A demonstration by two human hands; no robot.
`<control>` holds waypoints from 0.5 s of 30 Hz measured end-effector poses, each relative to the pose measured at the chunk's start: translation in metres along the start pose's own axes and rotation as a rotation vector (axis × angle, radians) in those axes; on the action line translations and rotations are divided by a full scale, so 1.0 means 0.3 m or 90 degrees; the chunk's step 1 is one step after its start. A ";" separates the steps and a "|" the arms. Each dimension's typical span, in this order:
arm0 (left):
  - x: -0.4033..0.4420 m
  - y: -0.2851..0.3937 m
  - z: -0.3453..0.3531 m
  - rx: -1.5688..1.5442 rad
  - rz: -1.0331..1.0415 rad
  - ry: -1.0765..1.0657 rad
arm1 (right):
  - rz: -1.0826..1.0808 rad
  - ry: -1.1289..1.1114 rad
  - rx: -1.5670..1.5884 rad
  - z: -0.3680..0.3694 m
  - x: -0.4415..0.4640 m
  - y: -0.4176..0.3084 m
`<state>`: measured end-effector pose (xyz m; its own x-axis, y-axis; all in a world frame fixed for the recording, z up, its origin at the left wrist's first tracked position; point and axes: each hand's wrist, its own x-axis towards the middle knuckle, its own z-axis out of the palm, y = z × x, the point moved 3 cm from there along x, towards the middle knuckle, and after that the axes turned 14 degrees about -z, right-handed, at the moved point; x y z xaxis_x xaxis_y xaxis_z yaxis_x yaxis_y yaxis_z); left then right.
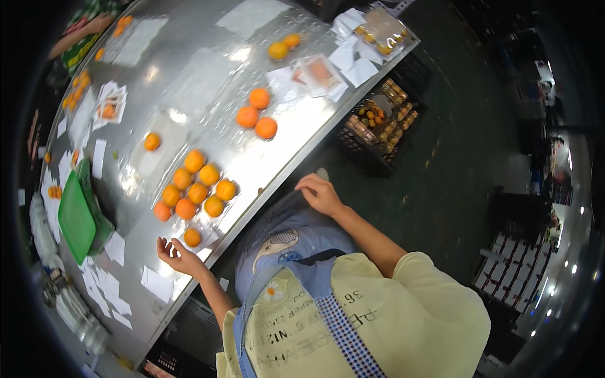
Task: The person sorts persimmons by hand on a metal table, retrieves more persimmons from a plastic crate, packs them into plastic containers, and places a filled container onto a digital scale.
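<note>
Steel table (302,120), glossy and wide

Right hand (321,194) hangs beyond the edge, loosely curled, holding nothing; left hand (178,257), half open and empty, is just beside the nearest orange (192,237), on the table. Likely light, smooth, bruisable: cup its middle gently.

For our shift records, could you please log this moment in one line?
left hand: empty, near orange | right hand: off table | more oranges: on table

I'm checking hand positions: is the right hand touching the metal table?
Apart. The head view shows a dark gap between the right hand and the metal table.
</note>
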<state>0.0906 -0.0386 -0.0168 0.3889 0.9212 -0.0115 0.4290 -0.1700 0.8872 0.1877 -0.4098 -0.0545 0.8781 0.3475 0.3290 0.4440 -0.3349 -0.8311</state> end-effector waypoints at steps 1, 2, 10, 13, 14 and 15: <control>-0.057 0.074 0.050 -0.010 0.011 -0.025 | 0.040 0.026 -0.019 -0.061 -0.023 0.061; -0.121 0.134 0.106 -0.017 0.020 -0.050 | 0.038 0.051 -0.061 -0.123 -0.058 0.145; -0.641 0.423 0.713 0.093 0.289 -0.370 | 0.335 0.163 -0.100 -0.660 -0.263 0.841; -0.854 0.482 0.918 0.099 0.282 -0.491 | 0.351 0.180 -0.139 -0.793 -0.298 1.064; -0.923 0.488 0.986 0.106 0.241 -0.543 | 0.358 0.185 -0.160 -0.830 -0.307 1.131; -0.988 0.488 1.045 0.110 0.195 -0.594 | 0.384 0.179 -0.154 -0.866 -0.306 1.168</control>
<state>0.2937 -0.4461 -0.0280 0.9561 0.1981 -0.2161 0.2862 -0.4712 0.8343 0.3090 -0.7868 -0.2595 0.9816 -0.1888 -0.0273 -0.1363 -0.5943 -0.7926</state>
